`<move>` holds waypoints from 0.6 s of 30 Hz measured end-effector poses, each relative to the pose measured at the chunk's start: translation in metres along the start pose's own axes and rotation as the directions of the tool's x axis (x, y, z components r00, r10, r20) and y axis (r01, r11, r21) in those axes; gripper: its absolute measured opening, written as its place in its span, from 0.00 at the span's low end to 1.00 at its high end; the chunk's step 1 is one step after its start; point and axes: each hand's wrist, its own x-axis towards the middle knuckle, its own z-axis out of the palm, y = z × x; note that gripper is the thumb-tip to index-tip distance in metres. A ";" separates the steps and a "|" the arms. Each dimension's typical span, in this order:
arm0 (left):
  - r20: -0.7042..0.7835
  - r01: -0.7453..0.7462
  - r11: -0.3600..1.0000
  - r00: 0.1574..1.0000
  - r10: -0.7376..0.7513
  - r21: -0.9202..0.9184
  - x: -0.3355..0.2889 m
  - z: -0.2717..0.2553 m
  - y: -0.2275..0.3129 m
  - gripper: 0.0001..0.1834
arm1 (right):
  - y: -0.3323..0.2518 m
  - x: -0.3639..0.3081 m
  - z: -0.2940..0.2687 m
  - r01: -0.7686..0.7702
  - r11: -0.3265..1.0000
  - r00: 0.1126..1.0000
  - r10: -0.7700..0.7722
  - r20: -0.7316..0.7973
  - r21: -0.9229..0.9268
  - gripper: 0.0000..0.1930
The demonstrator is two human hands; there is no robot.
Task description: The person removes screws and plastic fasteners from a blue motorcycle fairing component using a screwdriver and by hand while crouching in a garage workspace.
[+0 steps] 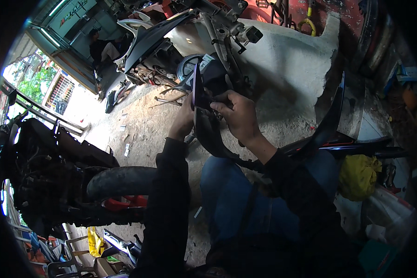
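Note:
A long, curved black motorcycle body panel [211, 136] bends in a wide U above my knees, its far right tip rising past my right arm. My left hand [182, 119] is closed round the panel's upright left end, its fingers partly hidden behind it. Against the inner face of that end, my right hand [240, 116] pinches with thumb and forefinger. Whatever lies between those fingertips is too small and dark to make out.
A dark motorcycle with a black tyre [123, 180] stands at my left. Ahead, a partly stripped motorcycle [157, 51] stands by a pale wall [282, 55]. A yellow bag [360, 177] lies to the right near more panels. Someone sits [102, 48] at the far left.

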 end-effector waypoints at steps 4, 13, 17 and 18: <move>0.008 -0.007 1.000 1.000 0.007 -0.004 0.003 -0.002 -0.003 0.27 | 0.005 0.001 -0.001 0.017 0.997 1.000 -0.016 0.009 -0.079 0.13; 0.055 -0.071 0.997 0.996 0.071 -0.012 0.002 0.000 0.000 0.29 | 0.002 0.003 -0.001 0.093 0.962 0.996 -0.089 0.027 -0.258 0.13; 0.065 -0.019 1.000 0.998 0.019 0.002 0.001 0.000 0.002 0.31 | 0.002 0.004 0.001 0.103 0.954 0.994 -0.106 0.007 -0.282 0.15; 0.042 -0.011 1.000 0.999 0.012 -0.010 0.001 0.002 0.002 0.31 | 0.003 0.004 0.001 0.103 0.953 0.994 -0.106 0.005 -0.284 0.15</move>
